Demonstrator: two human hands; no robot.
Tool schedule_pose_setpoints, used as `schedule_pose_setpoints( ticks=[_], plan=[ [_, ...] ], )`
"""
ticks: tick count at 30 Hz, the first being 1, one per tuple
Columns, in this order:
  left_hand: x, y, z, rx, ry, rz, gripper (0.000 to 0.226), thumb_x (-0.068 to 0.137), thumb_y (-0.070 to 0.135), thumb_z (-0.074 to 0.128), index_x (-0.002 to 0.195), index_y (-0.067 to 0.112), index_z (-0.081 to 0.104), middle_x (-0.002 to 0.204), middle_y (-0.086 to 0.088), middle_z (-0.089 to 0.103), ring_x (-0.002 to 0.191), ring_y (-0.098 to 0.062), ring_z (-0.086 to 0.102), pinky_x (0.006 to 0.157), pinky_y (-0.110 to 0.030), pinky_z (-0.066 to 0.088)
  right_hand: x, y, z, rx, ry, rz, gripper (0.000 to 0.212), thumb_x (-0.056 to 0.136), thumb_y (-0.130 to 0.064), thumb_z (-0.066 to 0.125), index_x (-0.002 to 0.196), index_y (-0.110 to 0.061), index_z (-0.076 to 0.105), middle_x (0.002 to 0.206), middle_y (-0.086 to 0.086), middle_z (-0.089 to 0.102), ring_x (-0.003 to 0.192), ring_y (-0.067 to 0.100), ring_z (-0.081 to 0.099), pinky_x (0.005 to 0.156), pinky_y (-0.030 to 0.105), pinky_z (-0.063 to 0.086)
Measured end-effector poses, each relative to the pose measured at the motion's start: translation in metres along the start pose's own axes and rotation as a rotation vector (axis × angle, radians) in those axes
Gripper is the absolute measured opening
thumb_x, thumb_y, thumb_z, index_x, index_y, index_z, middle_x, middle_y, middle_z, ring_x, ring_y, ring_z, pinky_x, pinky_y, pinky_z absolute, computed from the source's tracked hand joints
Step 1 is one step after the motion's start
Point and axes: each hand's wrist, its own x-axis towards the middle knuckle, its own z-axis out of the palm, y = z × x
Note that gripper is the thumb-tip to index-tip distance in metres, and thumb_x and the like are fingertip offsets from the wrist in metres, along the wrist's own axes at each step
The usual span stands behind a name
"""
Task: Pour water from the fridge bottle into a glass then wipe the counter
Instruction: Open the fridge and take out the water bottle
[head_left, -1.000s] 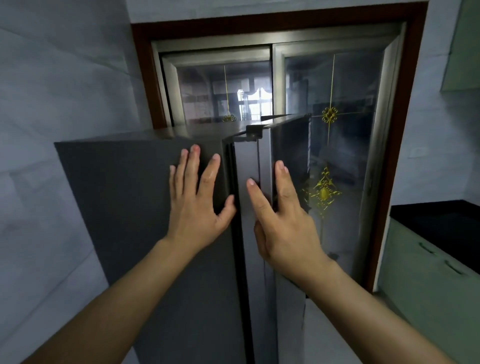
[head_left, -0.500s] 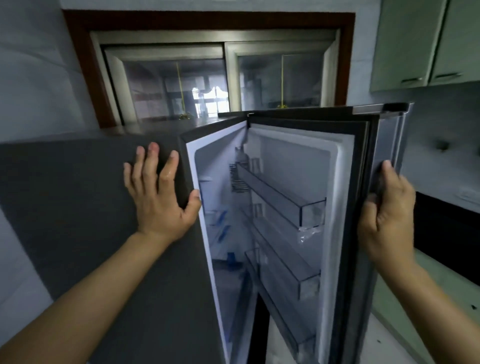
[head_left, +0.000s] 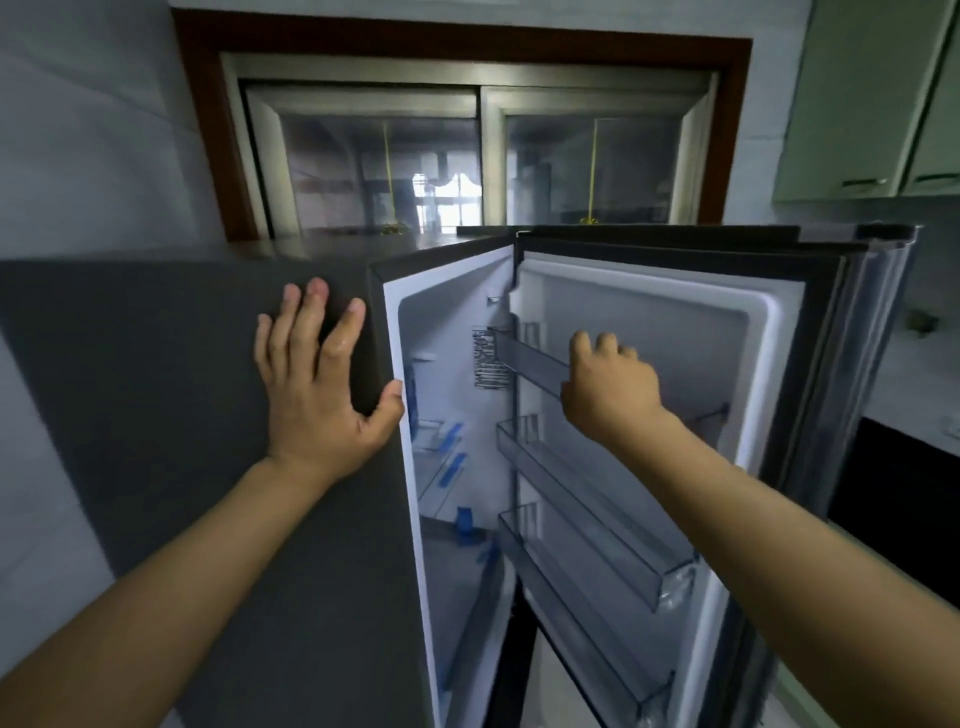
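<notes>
The grey fridge (head_left: 156, 395) stands with its door (head_left: 691, 338) swung open to the right. My left hand (head_left: 317, 384) lies flat on the fridge's outer side panel, fingers spread, thumb at the front edge. My right hand (head_left: 608, 384) is at the top door shelf (head_left: 530, 358), fingers curled; what they touch is hidden by the back of the hand. Two more clear door shelves (head_left: 582, 488) below look bare. I see no bottle and no glass.
Inside the fridge, glass shelves with blue tape strips (head_left: 447, 467) show. A dark counter (head_left: 893, 483) lies right of the door, with pale green wall cabinets (head_left: 857, 104) above. Behind the fridge is a brown-framed sliding glass door (head_left: 467, 156).
The fridge door went from nearly shut to wide open. My right hand left the door's outer edge and moved in to the top door shelf. My left hand stayed on the side panel.
</notes>
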Motion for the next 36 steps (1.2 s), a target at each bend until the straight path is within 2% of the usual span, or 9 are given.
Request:
schedule_pose_setpoints(
  ticks=[2, 6, 11, 15, 19, 27, 32, 34, 36],
  plan=[
    [0.000, 0.001, -0.002, 0.022, -0.008, 0.009, 0.075, 0.082, 0.042, 0.060, 0.145, 0.011, 0.036, 0.155, -0.026, 0.032, 0.147, -0.043, 0.024, 0.120, -0.061, 0.017, 0.013, 0.000, 0.017, -0.088, -0.078, -0.013, 0.038, 0.094, -0.016, 0.054, 0.130, -0.004, 0.050, 0.125, 0.016, 0.062, 0.110, 0.035, 0.064, 0.083, 0.038, 0.051],
    [0.000, 0.005, -0.005, 0.026, -0.033, -0.014, 0.074, 0.085, 0.041, 0.058, 0.146, 0.009, 0.032, 0.157, -0.022, 0.025, 0.149, -0.042, 0.018, 0.122, -0.059, 0.013, 0.023, 0.022, 0.039, -0.200, 0.017, -0.127, 0.012, 0.078, -0.003, 0.066, 0.089, -0.001, 0.063, 0.082, 0.017, 0.074, 0.071, 0.031, 0.074, 0.064, 0.034, 0.057],
    [0.001, 0.028, -0.003, 0.006, -0.023, -0.145, 0.069, 0.085, 0.031, 0.057, 0.144, 0.006, 0.031, 0.156, -0.027, 0.024, 0.149, -0.043, 0.018, 0.116, -0.067, 0.021, 0.054, 0.050, 0.054, -0.186, -0.031, -0.144, 0.019, 0.089, -0.007, 0.050, 0.107, -0.006, 0.058, 0.102, 0.010, 0.073, 0.089, 0.030, 0.072, 0.068, 0.031, 0.051],
    [-0.001, 0.044, -0.005, 0.062, -0.022, -0.257, 0.070, 0.087, 0.029, 0.059, 0.147, 0.007, 0.030, 0.158, -0.026, 0.025, 0.150, -0.038, 0.022, 0.124, -0.043, 0.020, 0.082, 0.049, 0.068, -0.165, -0.039, -0.179, 0.024, 0.092, -0.008, 0.052, 0.115, -0.005, 0.056, 0.110, 0.011, 0.070, 0.095, 0.028, 0.072, 0.072, 0.030, 0.052],
    [-0.007, 0.051, -0.002, 0.110, -0.027, -0.306, 0.073, 0.089, 0.030, 0.057, 0.149, 0.003, 0.028, 0.159, -0.026, 0.025, 0.150, -0.035, 0.023, 0.124, -0.034, 0.019, 0.104, 0.048, 0.089, -0.110, 0.031, -0.213, 0.020, 0.087, -0.006, 0.053, 0.106, -0.004, 0.056, 0.103, 0.014, 0.070, 0.088, 0.030, 0.071, 0.065, 0.029, 0.047],
    [-0.007, 0.052, 0.005, 0.089, 0.021, -0.282, 0.069, 0.090, 0.030, 0.053, 0.146, 0.003, 0.024, 0.154, -0.034, 0.027, 0.148, -0.039, 0.024, 0.123, -0.044, 0.022, 0.117, 0.059, 0.117, 0.036, 0.192, -0.274, 0.011, 0.077, -0.005, 0.067, 0.082, 0.001, 0.059, 0.078, 0.023, 0.066, 0.069, 0.038, 0.065, 0.057, 0.032, 0.037],
    [-0.012, 0.046, 0.009, 0.065, 0.039, -0.265, 0.068, 0.091, 0.030, 0.054, 0.144, -0.001, 0.026, 0.152, -0.036, 0.029, 0.147, -0.039, 0.026, 0.123, -0.041, 0.023, 0.113, 0.049, 0.129, 0.502, 0.547, -0.381, 0.021, 0.083, -0.018, 0.061, 0.092, 0.001, 0.064, 0.086, 0.024, 0.060, 0.083, 0.040, 0.056, 0.066, 0.040, 0.042],
    [-0.012, 0.046, 0.008, 0.069, 0.046, -0.259, 0.068, 0.091, 0.030, 0.055, 0.143, -0.004, 0.028, 0.151, -0.037, 0.030, 0.146, -0.038, 0.027, 0.123, -0.038, 0.023, 0.107, 0.026, 0.142, 0.824, 0.477, -0.463, 0.022, 0.087, -0.019, 0.061, 0.097, -0.001, 0.064, 0.092, 0.019, 0.058, 0.089, 0.033, 0.053, 0.073, 0.032, 0.037],
    [-0.012, 0.044, 0.006, 0.089, 0.042, -0.245, 0.068, 0.091, 0.030, 0.056, 0.142, -0.007, 0.029, 0.149, -0.038, 0.031, 0.146, -0.036, 0.027, 0.122, -0.036, 0.024, 0.105, -0.005, 0.167, 1.016, 0.248, -0.460, 0.024, 0.090, -0.024, 0.065, 0.104, -0.005, 0.062, 0.099, 0.012, 0.058, 0.093, 0.027, 0.054, 0.077, 0.029, 0.039]
  ],
)
